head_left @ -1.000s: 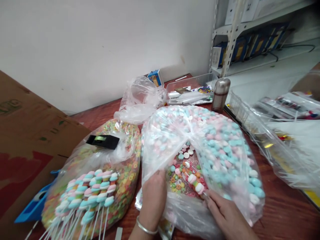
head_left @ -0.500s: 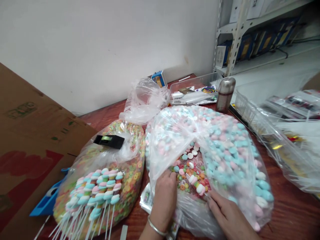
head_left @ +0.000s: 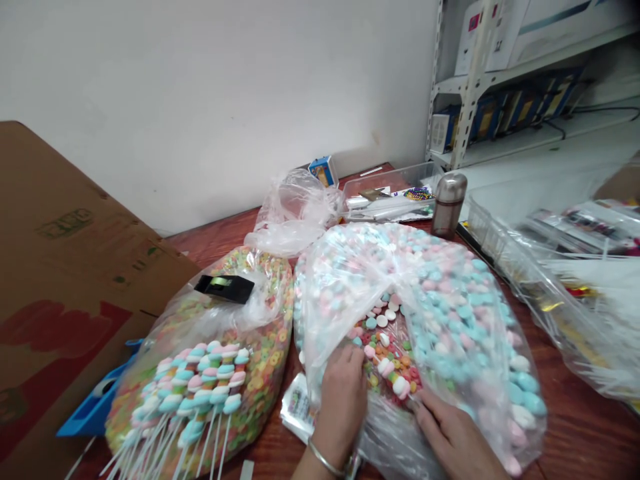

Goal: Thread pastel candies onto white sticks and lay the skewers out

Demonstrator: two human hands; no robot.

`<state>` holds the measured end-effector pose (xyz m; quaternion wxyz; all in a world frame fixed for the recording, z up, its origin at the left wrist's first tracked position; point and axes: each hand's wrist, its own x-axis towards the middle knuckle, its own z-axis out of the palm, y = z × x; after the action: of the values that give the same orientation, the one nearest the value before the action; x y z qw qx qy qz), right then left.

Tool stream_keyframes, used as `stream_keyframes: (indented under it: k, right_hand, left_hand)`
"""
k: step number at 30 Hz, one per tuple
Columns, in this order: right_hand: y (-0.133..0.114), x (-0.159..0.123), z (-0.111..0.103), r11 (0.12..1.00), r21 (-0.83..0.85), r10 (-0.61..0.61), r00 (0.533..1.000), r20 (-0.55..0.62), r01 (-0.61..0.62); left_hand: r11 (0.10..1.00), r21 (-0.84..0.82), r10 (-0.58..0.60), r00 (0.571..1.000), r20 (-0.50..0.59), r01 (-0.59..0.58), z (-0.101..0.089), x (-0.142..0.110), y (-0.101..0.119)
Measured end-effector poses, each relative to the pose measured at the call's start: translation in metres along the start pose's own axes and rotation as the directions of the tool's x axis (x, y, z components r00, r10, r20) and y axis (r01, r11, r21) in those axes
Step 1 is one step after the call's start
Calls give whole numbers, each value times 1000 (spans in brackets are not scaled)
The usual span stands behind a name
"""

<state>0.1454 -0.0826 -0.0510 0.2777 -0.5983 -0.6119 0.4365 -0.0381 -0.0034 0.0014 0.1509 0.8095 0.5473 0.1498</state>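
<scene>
On the near left of the table (head_left: 585, 427), a bunch of candy sticks (head_left: 195, 383) lies on the bag of ring candies (head_left: 267, 363); these look finished. One threaded stick (head_left: 393, 377) near the middle seems partly or fully loaded, while plenty of loose candies (head_left: 382, 321) remain in the gap framed by the pastel candy bag (head_left: 465, 313). The right hand (head_left: 450, 423) pinches the stick's near end, candies just far-left of its fingertips. Apart from it, the left hand (head_left: 345, 383) reaches beside the loose pieces; whether it grips anything cannot be told.
</scene>
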Motion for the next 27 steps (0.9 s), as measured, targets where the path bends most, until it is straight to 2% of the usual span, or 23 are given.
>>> stream_keyframes:
  k: [3,7,9,11,13,15,17,21,24,27]
  right_hand:
    - [-2,0,1,1000,10,1,1000,-19,-1]
    - [-1,-3,5,999,33,6,996,-92,-3]
    - [-1,-5,6,1000,28,1,991,-134,3]
    - [-3,-7,6,1000,19,-11,986,-168,14]
    - [-6,-8,4,1000,13,-20,982,-185,23]
    - [-9,-8,2,1000,9,-24,983,-181,26]
    - [-12,-8,1,1000,4,-23,985,-173,24]
    - [-14,-9,0,1000,1,-10,988,-152,10]
    - [-16,-10,-1,1000,-1,2,995,-105,-2]
    - [-17,-11,-3,1000,4,-2,997,-73,2]
  left_hand:
    - [999,-38,-31,1000,1,31,6,-3,-1]
    - [951,-269,-161,987,-6,154,8,4,-4]
    - [868,-437,-245,969,36,236,6,10,-4]
    - [733,-605,-307,945,113,311,2,15,-5]
    - [593,-720,-328,925,193,360,-2,18,-4]
    - [508,-774,-312,918,245,379,-5,18,-4]
    - [496,-788,-280,926,253,365,-6,16,-3]
    - [545,-790,-204,958,199,280,-4,11,0]
    - [501,-822,-187,961,202,270,-3,7,2]
    - [462,-843,-224,956,191,277,-3,4,5]
